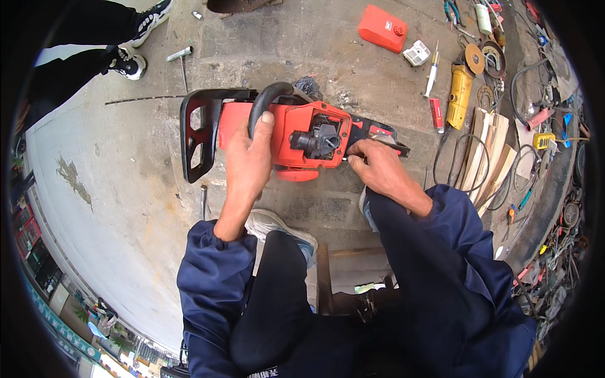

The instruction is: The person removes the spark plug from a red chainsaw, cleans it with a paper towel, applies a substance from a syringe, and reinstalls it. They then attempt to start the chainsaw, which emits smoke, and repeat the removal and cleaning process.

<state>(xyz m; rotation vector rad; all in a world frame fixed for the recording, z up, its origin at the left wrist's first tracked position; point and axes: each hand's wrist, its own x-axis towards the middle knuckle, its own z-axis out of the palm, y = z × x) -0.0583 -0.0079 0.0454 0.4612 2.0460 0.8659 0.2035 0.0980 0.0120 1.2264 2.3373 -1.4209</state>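
A red chainsaw [249,126] is on the concrete in front of me, between my feet and the tools further off. Its cover is off at the right part, so the dark carburetor parts [321,140] show. My left hand [247,154] grips the curved black handle bar [268,101], thumb over it and the other fingers mostly hidden. At the chainsaw's narrow black and red right end [378,129], the fingers of my right hand [381,165] are curled in and touching it; their tips are partly hidden. A black guard frame with openings [196,157] forms the left end.
A saw chain [148,99] and a T-handled wrench [183,63] lie at left. Far right are a red jug [382,29], white part [416,53], syringe [433,70], yellow angle grinder [460,94] and wood strips [482,148]. A person's shoe [128,64] stands at upper left.
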